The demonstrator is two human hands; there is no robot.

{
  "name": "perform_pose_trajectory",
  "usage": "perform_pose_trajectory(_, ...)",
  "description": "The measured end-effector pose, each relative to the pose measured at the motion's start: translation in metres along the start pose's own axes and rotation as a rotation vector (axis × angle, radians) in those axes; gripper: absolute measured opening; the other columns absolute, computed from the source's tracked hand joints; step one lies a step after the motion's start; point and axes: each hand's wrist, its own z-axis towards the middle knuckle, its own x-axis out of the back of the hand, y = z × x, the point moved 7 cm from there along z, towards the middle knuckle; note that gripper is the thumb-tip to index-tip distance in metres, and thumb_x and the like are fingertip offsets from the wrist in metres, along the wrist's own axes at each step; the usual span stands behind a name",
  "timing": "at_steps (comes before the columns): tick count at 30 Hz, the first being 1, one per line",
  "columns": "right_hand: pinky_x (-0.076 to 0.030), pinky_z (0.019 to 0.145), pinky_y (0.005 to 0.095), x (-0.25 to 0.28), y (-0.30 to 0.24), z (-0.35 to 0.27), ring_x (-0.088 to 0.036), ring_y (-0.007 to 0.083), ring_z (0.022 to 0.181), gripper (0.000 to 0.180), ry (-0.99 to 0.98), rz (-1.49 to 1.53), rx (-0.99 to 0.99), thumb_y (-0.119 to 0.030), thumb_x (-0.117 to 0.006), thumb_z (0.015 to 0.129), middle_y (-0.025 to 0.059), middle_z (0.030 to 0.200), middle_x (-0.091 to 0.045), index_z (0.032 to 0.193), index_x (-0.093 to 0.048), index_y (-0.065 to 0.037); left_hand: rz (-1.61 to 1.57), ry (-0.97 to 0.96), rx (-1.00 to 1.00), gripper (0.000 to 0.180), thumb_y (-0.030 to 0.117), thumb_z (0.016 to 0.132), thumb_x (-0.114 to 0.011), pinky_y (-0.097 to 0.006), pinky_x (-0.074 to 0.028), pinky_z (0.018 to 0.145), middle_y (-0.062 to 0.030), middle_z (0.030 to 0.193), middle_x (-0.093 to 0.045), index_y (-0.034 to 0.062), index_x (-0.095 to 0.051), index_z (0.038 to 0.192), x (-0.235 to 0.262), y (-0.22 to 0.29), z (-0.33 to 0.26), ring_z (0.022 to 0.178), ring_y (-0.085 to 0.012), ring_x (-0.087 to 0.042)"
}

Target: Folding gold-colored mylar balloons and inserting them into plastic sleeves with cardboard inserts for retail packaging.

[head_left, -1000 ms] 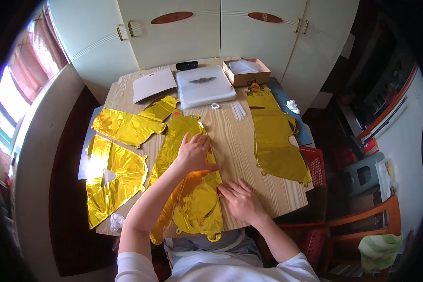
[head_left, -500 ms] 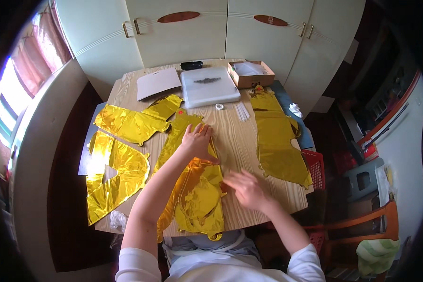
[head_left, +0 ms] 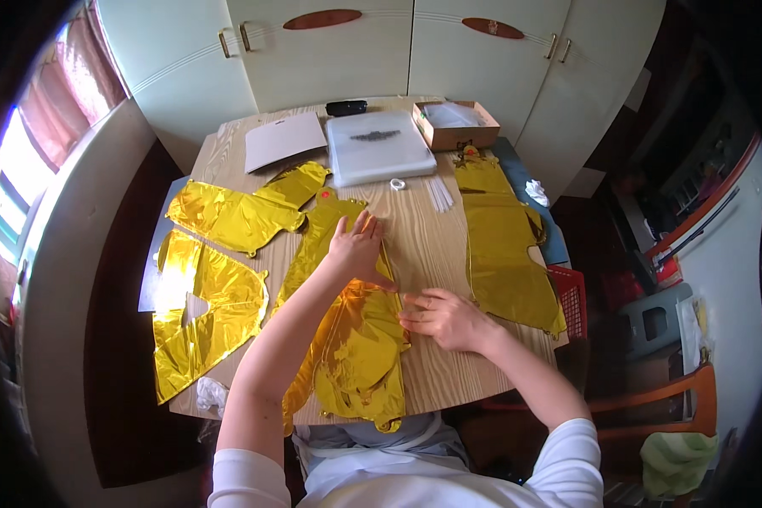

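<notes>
A deflated gold foil balloon [head_left: 368,339] lies along the middle of the wooden table, its lower part folded and creased and hanging slightly over the near edge. Across its upper part my left hand [head_left: 357,252] rests flat, fingers spread and thumb pointing right. My right hand [head_left: 447,320] is at the balloon's right edge, fingers stretched to the left with the tips on or beside the foil; I see nothing held in it. Flat gold foil balloons also lie at the upper left [head_left: 229,218], lower left [head_left: 216,292] and right [head_left: 510,245].
At the back are a clear plastic pouch stack [head_left: 379,152], a grey-white card folder [head_left: 284,142], a cardboard box [head_left: 457,135] and a black object [head_left: 346,108]. A white tape roll [head_left: 397,184] lies by thin white strips [head_left: 439,195]. A wooden chair [head_left: 694,406] stands at right.
My right hand has moved slightly up and closer to the middle balloon's right edge, its fingers now at the foil. My left hand stays pressed on the same balloon.
</notes>
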Motion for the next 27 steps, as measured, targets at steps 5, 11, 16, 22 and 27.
perform_pose_trajectory(5, -0.041, 0.107, 0.0382, 0.008, -0.017, -0.008, -0.060, 0.0156, 0.117, 0.030, -0.030, -0.048, 0.103, -0.011, -0.055, 0.083, -0.0007, 0.117, -0.069, 0.107, -0.073, -0.012, 0.032, 0.005, -0.032, 0.140, 0.085, 0.049, -0.067, -0.054, -0.013, 0.117, -0.0158, 0.158, -0.021, -0.0052, -0.025, 0.148, 0.003, 0.004, 0.000, 0.148, -0.0288, -0.010)
perform_pose_trajectory(11, -0.040, 0.108, 0.0386, 0.013, -0.030, -0.014, -0.060, 0.0156, 0.115, 0.029, -0.035, -0.023, 0.116, -0.013, -0.056, 0.081, 0.0003, 0.114, -0.070, 0.105, -0.073, -0.010, 0.051, -0.054, -0.049, 0.138, 0.085, 0.049, -0.067, -0.054, -0.012, 0.117, -0.0151, 0.159, -0.019, -0.0056, -0.029, 0.146, 0.007, 0.005, 0.005, 0.149, -0.0283, -0.008)
perform_pose_trajectory(16, -0.039, 0.109, 0.0394, 0.013, -0.034, -0.017, -0.060, 0.0150, 0.116, 0.029, -0.045, -0.028, 0.104, -0.013, -0.056, 0.082, 0.0004, 0.115, -0.070, 0.105, -0.073, -0.010, 0.027, -0.065, -0.036, 0.130, 0.084, 0.053, -0.067, -0.054, -0.011, 0.118, -0.0140, 0.159, -0.018, -0.0046, -0.037, 0.143, 0.004, -0.002, 0.016, 0.149, -0.0280, -0.008)
perform_pose_trajectory(22, -0.037, 0.111, 0.0407, 0.012, -0.032, -0.019, -0.060, 0.0134, 0.118, 0.030, -0.057, 0.011, 0.065, -0.013, -0.055, 0.083, 0.0007, 0.117, -0.069, 0.107, -0.072, -0.010, -0.038, 0.029, 0.039, 0.120, 0.081, 0.056, -0.068, -0.053, -0.005, 0.119, -0.0104, 0.161, -0.013, 0.0025, -0.041, 0.143, 0.001, -0.026, 0.037, 0.149, -0.0269, -0.001)
perform_pose_trajectory(27, -0.040, 0.109, 0.0415, 0.009, -0.030, -0.023, -0.061, 0.0135, 0.116, 0.036, -0.033, 0.045, 0.029, -0.009, -0.054, 0.080, 0.0009, 0.118, -0.068, 0.110, -0.072, -0.012, -0.053, 0.076, 0.248, 0.125, 0.080, 0.055, -0.070, -0.051, 0.000, 0.119, -0.0063, 0.162, -0.007, 0.0070, -0.033, 0.149, 0.014, -0.049, 0.046, 0.150, -0.0250, 0.004)
